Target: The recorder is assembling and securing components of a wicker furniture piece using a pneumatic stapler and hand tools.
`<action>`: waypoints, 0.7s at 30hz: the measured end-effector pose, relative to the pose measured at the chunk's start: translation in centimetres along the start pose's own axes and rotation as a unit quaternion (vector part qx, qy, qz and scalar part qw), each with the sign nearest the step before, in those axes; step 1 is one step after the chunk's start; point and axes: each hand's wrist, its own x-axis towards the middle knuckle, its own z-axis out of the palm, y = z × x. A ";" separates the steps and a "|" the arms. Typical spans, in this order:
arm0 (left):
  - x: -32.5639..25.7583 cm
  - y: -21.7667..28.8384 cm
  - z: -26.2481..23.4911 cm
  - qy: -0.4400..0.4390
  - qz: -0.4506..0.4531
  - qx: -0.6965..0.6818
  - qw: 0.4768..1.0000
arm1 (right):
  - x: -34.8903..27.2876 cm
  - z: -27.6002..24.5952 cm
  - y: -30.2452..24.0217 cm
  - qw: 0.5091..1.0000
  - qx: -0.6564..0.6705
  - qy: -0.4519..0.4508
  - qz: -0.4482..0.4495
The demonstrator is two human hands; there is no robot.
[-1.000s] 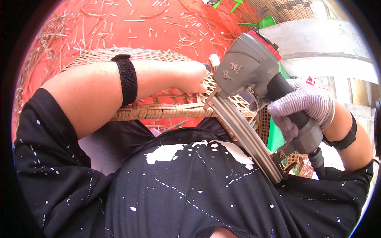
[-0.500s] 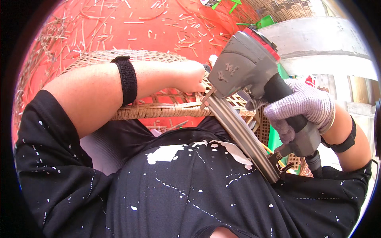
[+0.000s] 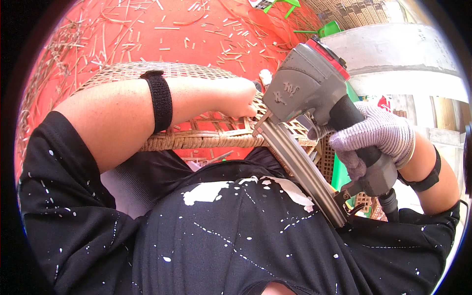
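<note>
My right hand [image 3: 376,135], in a pale knitted glove, is wrapped round the black grip of a grey pneumatic nail gun [image 3: 307,81]. Its nose points left, at a woven rattan piece [image 3: 196,141] lying across my lap, and its metal magazine slants down towards my chest. My bare left hand [image 3: 242,98] is closed at the open lattice of the rattan, right beside the gun's nose. The fingertips are mostly turned away, but they appear to grip the weave. Where nose and rattan meet is partly hidden behind the gun.
Cut rattan strips [image 3: 164,28] lie scattered over a red floor covering [image 3: 147,44]. At the upper right are a green plastic stool [image 3: 329,28] and a pale ledge [image 3: 393,49]. Stacked woven panels [image 3: 349,12] stand beyond. An air fitting [image 3: 390,204] hangs from the gun's handle.
The nail gun's head has dropped slightly lower and to the right. My left hand has shifted a little to the right along the rattan. Both grips look the same.
</note>
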 end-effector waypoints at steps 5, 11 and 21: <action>-0.2 0.1 -0.2 -0.002 -0.005 -0.001 1.000 | 0.0 -0.1 -0.2 1.000 -0.008 -0.021 -0.010; -0.2 0.1 -0.1 -0.001 -0.003 -0.001 1.000 | 0.4 0.2 -0.4 1.000 0.019 -0.010 0.020; -0.3 0.1 -0.1 -0.002 -0.003 -0.003 1.000 | 0.6 -0.1 -0.2 0.999 0.007 -0.033 0.011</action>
